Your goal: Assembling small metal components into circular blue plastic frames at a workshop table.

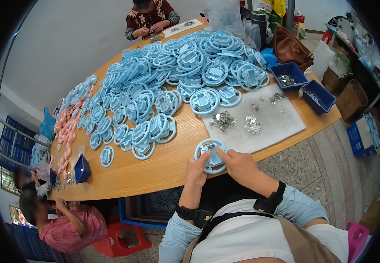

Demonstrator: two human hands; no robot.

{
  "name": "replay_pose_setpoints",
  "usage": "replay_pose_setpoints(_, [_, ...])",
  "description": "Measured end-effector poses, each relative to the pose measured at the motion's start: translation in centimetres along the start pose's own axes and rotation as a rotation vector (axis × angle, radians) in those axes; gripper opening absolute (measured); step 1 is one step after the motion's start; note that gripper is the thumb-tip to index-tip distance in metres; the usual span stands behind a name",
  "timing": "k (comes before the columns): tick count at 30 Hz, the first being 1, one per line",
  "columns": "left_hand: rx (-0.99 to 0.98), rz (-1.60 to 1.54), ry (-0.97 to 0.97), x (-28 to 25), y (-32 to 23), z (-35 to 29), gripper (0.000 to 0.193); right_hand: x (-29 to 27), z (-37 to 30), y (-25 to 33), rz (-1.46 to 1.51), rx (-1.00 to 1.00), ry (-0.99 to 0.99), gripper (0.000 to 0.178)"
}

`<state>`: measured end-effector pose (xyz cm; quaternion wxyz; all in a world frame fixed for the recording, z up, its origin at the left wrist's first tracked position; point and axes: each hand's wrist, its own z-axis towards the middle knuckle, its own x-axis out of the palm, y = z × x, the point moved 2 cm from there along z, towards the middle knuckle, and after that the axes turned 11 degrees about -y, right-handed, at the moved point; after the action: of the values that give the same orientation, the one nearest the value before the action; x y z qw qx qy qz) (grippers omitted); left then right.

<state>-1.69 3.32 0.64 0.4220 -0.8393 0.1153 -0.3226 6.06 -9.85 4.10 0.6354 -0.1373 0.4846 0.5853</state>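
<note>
At the table's near edge I hold a light-blue round plastic piece (216, 168), like a toy steering wheel, with its recessed middle facing up. My left hand (194, 172) is closed around its left rim, the thumb laid over the inner part. My right hand (242, 168) grips the right side, its fingertips pressed at the middle; whether they pinch some small part is hidden. Just beyond my hands lies a whitish board (282, 127). On it are small heaps of shiny metal pieces, one at the left (223, 121) and another nearer the middle (252, 125).
A large heap of similar blue wheels (190, 60) covers much of the wooden table (172, 168). Two dark-blue bins (296, 86) (324, 108) stand at the right beside a brown bag (289, 47). Pink parts (69, 125) lie far left. Other people sit at the far side and left.
</note>
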Motion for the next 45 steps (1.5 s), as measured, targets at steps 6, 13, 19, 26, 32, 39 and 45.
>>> replay_pose_setpoints(6, [0.012,0.02,0.016,0.1,0.0,-0.2,0.029,0.3,0.2,0.6,-0.019,0.044,0.062,0.049])
replay_pose_setpoints(13, [-0.003,0.051,0.02,0.1,0.1,-0.2,0.029,0.1,1.2,1.5,-0.079,0.048,0.147,0.049])
replay_pose_setpoints(19, [-0.015,-0.058,0.031,-0.6,0.2,0.0,0.03,-0.4,0.6,0.1,0.14,0.104,-0.036,0.04])
replay_pose_setpoints(26, [-0.052,-0.108,0.084,0.8,-0.6,-2.0,0.034,-0.3,0.6,-3.4,0.734,0.492,-0.06,0.027])
replay_pose_setpoints(32, [-0.121,0.475,0.419,1.1,-2.0,-1.8,0.031,-2.0,2.0,-3.9,0.743,0.353,0.268,0.022])
replay_pose_setpoints(39, [-0.04,0.147,0.192,2.4,-1.1,-0.7,0.037,-3.6,5.8,-12.3,0.09,0.224,-0.142,0.01])
replay_pose_setpoints(45, [-0.047,0.02,0.108,1.7,0.0,-0.1,0.033,-2.6,6.9,-13.4,0.052,0.118,0.056,0.008])
